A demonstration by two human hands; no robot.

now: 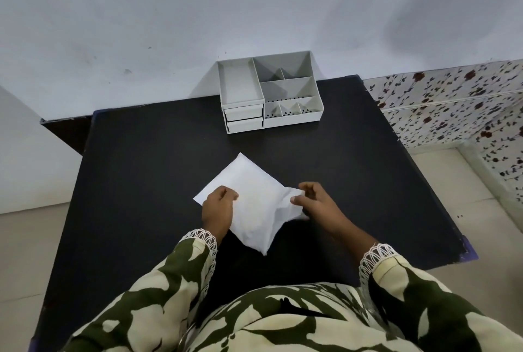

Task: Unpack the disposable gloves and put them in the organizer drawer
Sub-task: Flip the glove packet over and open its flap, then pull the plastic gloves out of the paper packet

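Note:
A white plastic packet of gloves (254,196) lies on the black table (141,167), a little in front of me. My left hand (218,207) grips the packet's left side. My right hand (314,198) pinches the packet's crumpled right corner between thumb and fingers. A white desk organizer (268,91) stands at the table's far edge against the wall, with open compartments on top and two small drawers (244,119) at its front left; both drawers look closed.
A pale wall (226,12) rises right behind the organizer. A flower-patterned cloth (452,102) covers something to the right of the table. Tiled floor (28,238) shows on both sides. My patterned sleeves reach over the table's near edge.

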